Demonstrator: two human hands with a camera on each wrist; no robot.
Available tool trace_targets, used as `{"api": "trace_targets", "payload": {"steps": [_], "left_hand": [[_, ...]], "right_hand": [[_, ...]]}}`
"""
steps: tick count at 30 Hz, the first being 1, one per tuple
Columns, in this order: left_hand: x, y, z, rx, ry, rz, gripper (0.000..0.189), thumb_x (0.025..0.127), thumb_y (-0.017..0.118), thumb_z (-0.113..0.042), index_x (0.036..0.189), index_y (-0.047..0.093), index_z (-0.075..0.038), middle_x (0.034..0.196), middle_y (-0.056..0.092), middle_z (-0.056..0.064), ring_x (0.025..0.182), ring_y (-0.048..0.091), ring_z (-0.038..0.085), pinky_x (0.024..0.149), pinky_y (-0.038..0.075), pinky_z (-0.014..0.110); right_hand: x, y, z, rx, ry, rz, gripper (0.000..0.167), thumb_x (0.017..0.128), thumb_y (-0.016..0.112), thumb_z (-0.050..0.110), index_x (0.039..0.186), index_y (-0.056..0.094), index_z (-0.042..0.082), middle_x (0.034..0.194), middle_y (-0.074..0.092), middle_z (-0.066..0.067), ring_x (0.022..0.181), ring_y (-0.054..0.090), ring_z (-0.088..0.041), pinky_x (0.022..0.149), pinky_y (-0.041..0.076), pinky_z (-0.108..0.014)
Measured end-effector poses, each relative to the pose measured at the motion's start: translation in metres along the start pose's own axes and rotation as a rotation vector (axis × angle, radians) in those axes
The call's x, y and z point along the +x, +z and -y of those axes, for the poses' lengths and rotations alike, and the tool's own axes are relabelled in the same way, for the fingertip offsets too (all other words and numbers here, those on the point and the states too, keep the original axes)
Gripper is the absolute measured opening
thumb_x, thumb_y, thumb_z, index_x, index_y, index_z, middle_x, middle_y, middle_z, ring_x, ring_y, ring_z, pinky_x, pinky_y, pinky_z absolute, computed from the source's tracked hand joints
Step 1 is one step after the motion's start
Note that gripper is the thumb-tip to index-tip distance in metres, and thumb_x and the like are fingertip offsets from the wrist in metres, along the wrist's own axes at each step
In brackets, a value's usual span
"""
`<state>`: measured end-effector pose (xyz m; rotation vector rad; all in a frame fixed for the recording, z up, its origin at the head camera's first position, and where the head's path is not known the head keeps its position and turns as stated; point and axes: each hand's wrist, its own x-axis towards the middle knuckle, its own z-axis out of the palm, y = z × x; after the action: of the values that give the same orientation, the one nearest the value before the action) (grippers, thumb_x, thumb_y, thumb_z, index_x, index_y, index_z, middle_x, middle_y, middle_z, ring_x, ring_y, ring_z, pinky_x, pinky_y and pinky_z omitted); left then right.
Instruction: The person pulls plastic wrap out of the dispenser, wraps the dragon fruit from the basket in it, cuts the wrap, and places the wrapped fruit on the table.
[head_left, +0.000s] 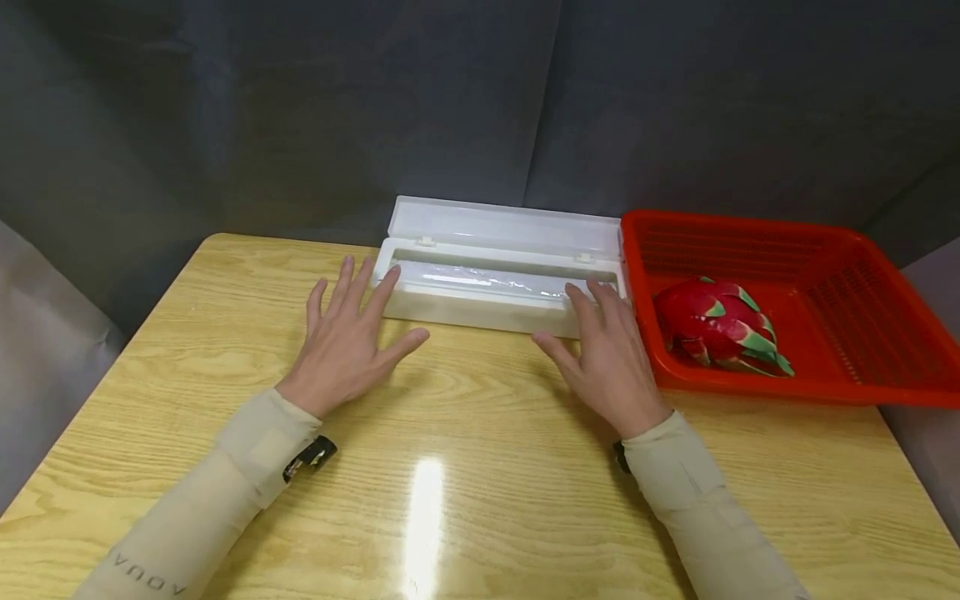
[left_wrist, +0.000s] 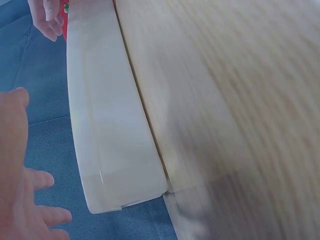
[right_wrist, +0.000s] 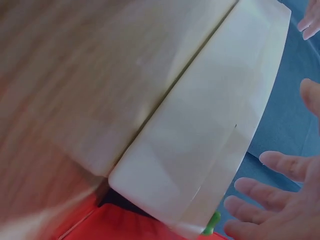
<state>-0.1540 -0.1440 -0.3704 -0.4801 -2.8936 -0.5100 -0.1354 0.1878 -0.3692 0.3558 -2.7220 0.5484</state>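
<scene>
A long white cling film box (head_left: 480,313) lies at the back of the table, its hinged lid (head_left: 502,225) tipped back. Inside stretches a shiny roll of clear film (head_left: 487,278). My left hand (head_left: 341,354) is spread near the box's left end, index fingertip over the rim in the head view. At the right end hovers my right hand (head_left: 611,367), fingers extended and overlapping the front edge. Both wrist views show the box's plain front wall (left_wrist: 115,110) with straight, loose fingers beside it. Neither hand holds anything.
Right beside the box stands a red plastic basket (head_left: 806,390) with a dragon fruit (head_left: 720,321) in it. A dark curtain (head_left: 337,125) hangs behind the wooden table (head_left: 480,467). Light glares off the tabletop between the forearms.
</scene>
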Motion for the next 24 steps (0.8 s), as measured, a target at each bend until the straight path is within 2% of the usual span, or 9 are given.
{"api": "trace_targets", "payload": {"steps": [6, 11, 18, 24], "left_hand": [[0.007, 0.000, -0.002, -0.009, 0.001, -0.006, 0.092, 0.095, 0.047, -0.076, 0.166, 0.023, -0.023, 0.175, 0.011, 0.015, 0.164, 0.003, 0.038, 0.127, 0.004, 0.066], [0.013, 0.001, -0.003, -0.020, -0.003, -0.022, 0.091, 0.095, 0.048, -0.076, 0.166, 0.024, -0.023, 0.175, 0.013, 0.016, 0.165, 0.003, 0.037, 0.127, 0.006, 0.065], [0.021, 0.002, -0.002, -0.048, -0.004, -0.040, 0.088, 0.096, 0.048, -0.074, 0.164, 0.027, -0.023, 0.174, 0.017, 0.018, 0.165, 0.005, 0.036, 0.127, 0.006, 0.065], [0.028, 0.003, 0.001, -0.068, -0.032, -0.041, 0.086, 0.097, 0.047, -0.074, 0.163, 0.029, -0.021, 0.173, 0.020, 0.019, 0.164, 0.005, 0.037, 0.126, 0.006, 0.067]], "right_hand": [[0.009, 0.004, 0.002, 0.019, -0.046, -0.062, 0.073, 0.091, 0.077, 0.040, 0.145, 0.051, -0.002, 0.150, 0.049, -0.027, 0.139, 0.047, -0.046, 0.121, 0.037, -0.064], [0.015, 0.006, 0.002, 0.053, -0.045, -0.072, 0.068, 0.093, 0.075, 0.040, 0.142, 0.053, -0.002, 0.151, 0.050, -0.028, 0.139, 0.048, -0.045, 0.118, 0.043, -0.062], [0.024, 0.011, -0.001, 0.074, -0.035, -0.097, 0.061, 0.096, 0.072, 0.040, 0.139, 0.058, -0.001, 0.150, 0.052, -0.028, 0.139, 0.048, -0.045, 0.120, 0.042, -0.060], [0.030, 0.014, -0.005, 0.082, -0.051, -0.131, 0.054, 0.097, 0.071, 0.037, 0.135, 0.062, 0.000, 0.143, 0.059, -0.025, 0.138, 0.051, -0.044, 0.122, 0.038, -0.059]]}}
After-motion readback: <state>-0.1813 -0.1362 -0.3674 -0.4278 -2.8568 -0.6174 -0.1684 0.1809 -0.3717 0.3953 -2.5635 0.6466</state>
